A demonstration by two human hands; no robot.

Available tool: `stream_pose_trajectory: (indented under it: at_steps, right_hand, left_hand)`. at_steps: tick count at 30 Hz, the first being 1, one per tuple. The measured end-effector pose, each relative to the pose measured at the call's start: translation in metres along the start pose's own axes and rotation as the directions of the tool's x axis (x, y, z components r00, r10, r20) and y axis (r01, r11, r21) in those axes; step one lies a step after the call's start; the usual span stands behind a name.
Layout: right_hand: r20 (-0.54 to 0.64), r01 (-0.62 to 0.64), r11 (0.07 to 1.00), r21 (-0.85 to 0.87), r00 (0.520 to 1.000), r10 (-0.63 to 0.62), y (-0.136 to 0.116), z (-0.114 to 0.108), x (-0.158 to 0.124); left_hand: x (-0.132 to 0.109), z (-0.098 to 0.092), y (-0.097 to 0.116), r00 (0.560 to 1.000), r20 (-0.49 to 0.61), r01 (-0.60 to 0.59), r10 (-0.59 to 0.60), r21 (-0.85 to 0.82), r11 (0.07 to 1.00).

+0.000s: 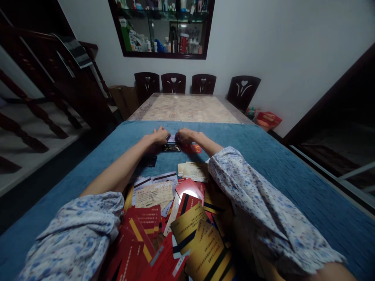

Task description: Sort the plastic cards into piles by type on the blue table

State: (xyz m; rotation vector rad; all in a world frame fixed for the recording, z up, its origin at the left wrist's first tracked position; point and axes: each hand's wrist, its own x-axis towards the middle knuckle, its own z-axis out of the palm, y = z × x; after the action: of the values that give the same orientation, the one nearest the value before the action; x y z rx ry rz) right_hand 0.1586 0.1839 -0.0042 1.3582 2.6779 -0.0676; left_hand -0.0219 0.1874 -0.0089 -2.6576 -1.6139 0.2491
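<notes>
Both hands are stretched out over the blue cloth [131,134], close together. My left hand [161,136] is closed with its fingertips at the left edge of a pale card [172,138]. My right hand [185,135], slightly blurred, is curled at the same card's right edge. Just in front of them lie a black card [171,148] and a red card [195,148], partly hidden by my right hand. A dark card [150,161] rests below my left wrist. Between my forearms spreads a heap of red cards [146,218], gold cards [205,246] and cream cards [155,194].
Past the cloth, the marble-patterned table [190,107] continues toward several dark chairs [173,82]. A cardboard box [124,99] stands at the far left and a red bag [268,118] at the right. Above is a shelf cabinet [164,35]; a wooden railing [38,82] runs left.
</notes>
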Motion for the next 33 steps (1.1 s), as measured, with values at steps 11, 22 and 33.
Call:
stream_pose_trajectory:
  at_steps: [11,22,33]
  right_hand:
    - [-0.01,0.003,1.0,0.016,1.0,-0.003,0.0,0.0,0.003]
    - [-0.075,-0.018,1.0,-0.019,0.997,0.016,0.0,-0.002,-0.005]
    - [-0.13,0.062,0.998,-0.018,0.989,-0.064,0.007,-0.004,-0.057]
  left_hand:
    - [0.006,0.0,0.0,1.0,0.026,-0.014,0.014,0.016,1.0]
    - [0.002,0.002,-0.001,1.0,-0.001,-0.006,0.006,0.054,0.999]
    - [-0.029,-0.004,0.017,0.993,-0.082,-0.077,0.084,0.078,0.994]
